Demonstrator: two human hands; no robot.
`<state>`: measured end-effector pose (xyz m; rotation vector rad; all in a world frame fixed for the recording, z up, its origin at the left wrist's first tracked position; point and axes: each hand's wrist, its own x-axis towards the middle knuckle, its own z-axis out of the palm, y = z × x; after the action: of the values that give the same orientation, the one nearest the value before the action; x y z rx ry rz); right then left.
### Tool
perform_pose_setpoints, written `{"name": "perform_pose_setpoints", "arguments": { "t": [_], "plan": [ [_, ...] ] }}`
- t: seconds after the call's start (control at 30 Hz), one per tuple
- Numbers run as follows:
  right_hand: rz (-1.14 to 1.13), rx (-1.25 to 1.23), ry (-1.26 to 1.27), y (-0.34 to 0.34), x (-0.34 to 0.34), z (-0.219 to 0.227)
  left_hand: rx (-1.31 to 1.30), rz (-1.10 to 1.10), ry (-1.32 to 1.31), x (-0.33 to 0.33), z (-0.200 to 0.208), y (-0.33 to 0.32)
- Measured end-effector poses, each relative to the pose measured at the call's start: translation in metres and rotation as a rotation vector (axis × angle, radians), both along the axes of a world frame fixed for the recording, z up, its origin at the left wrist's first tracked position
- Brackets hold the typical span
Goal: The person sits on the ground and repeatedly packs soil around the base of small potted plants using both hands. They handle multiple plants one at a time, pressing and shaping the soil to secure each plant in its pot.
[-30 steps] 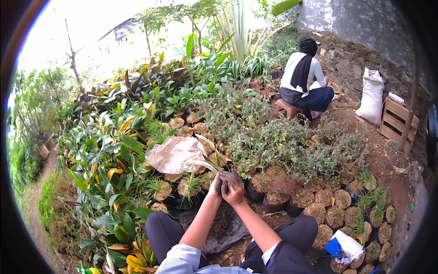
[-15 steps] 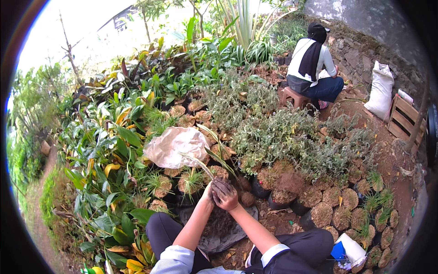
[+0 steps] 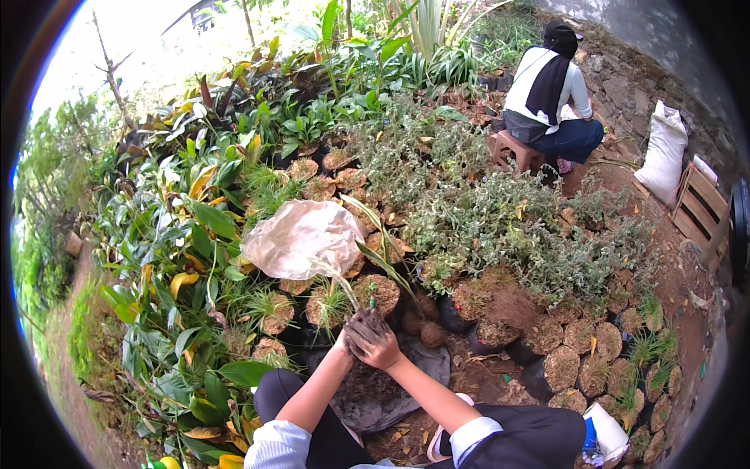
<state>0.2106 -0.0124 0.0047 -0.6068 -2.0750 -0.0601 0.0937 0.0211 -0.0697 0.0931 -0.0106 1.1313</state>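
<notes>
Both of my hands are smeared with dark mud and closed together in front of me. My left hand and my right hand cup the lower end of a pale plant stem, which leans up and to the left. Whatever mud sits between the palms is mostly hidden. Below them, a dark plastic sheet lies on the ground between my legs, with dark soil on it. Just beyond the hands are round brown balls and a potted soil top.
A crumpled cream sheet lies over pots ahead. Soil-filled bags crowd the right, and leafy plants the left. Another person sits on a stool near a white sack and a wooden crate.
My hands, still together around the stem's base, have shifted slightly left in the picture. The view has turned a little; the other person appears farther right, with head turned more sideways.
</notes>
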Motion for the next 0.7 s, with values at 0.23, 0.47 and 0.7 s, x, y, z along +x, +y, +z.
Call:
{"name": "perform_pose_setpoints", "arguments": {
  "t": [0.23,0.47,0.7],
  "plan": [
    [0.002,-0.065,0.087,-0.006,-0.025,-0.014,0.186,-0.293,-0.577,-0.030,-0.096,0.009],
    [-0.178,-0.464,0.529,-0.008,-0.031,0.031,-0.122,0.075,0.226,-0.001,0.077,-0.011],
    [0.019,-0.047,0.046,0.016,-0.016,-0.019,-0.011,-0.089,-0.445,-0.025,-0.083,-0.001]
  ]
}}
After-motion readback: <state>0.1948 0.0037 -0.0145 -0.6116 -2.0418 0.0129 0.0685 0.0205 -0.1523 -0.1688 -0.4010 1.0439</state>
